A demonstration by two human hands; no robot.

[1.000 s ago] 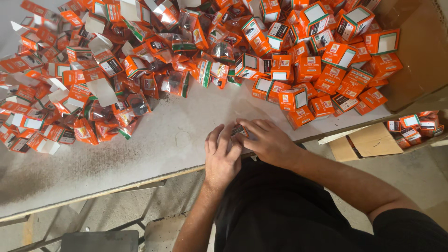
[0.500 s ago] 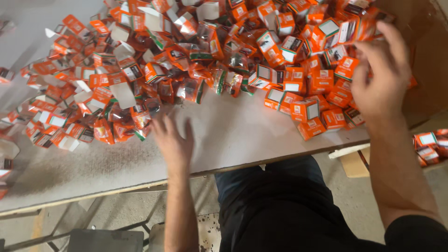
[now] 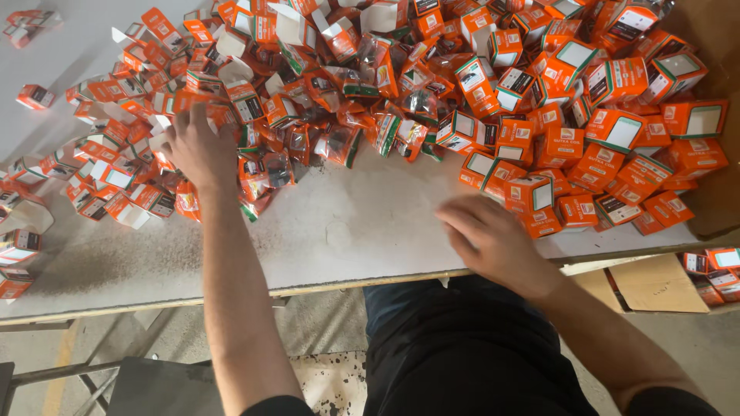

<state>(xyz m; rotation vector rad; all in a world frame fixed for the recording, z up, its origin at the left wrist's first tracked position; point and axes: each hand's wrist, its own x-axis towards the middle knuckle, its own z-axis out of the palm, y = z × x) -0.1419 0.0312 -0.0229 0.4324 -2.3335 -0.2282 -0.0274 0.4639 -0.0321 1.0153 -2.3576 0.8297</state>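
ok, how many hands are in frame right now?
2. The left hand lies on the orange boxes at the left of the pile. The right hand is over the white table near its front edge, beside closed boxes. No other hands show.

I sit at a pale grey table [image 3: 370, 231] with a worn wooden near edge; below it lies stained concrete floor [image 3: 324, 323].

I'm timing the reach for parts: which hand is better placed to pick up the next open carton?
Left, probably. The left hand already lies on the pile of open orange cardboard cartons, fingers among them. The right hand rests on the bare white tabletop, beside closed orange boxes.
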